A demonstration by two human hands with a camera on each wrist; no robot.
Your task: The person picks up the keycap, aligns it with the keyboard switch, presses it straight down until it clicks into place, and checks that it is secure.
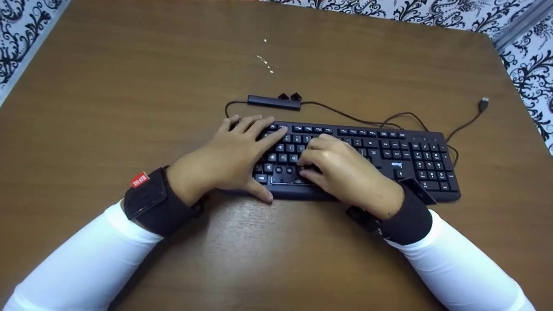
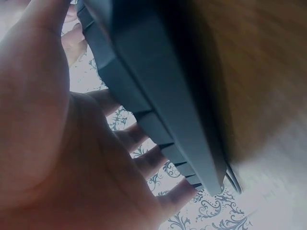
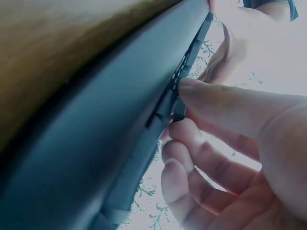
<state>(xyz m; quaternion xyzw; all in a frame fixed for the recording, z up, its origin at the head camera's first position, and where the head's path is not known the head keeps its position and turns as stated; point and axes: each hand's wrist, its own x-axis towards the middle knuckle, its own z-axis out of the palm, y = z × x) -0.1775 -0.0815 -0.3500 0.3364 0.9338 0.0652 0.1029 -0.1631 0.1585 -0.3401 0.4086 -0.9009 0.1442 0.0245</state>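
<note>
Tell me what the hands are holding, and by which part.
The right hand pinches a small black keycap on the black keyboard; the left hand lies flat on its left end.

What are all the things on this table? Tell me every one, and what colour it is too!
keyboard: one, black, lying on the table in the middle, some keys missing near the hands
USB hub: one, black, just behind the keyboard
loose keycaps: two, black, at the hub's far edge
cable with USB plug: one, black, running from behind the keyboard out to the right
table: one, brown wood, under everything
pale specks: a few, whitish, on the table's far part
wallpaper: white with black swirls, past the table edges
left hand: fingers flat on the keyboard's left end
right hand: fingers curled, pinching a small black key
</note>
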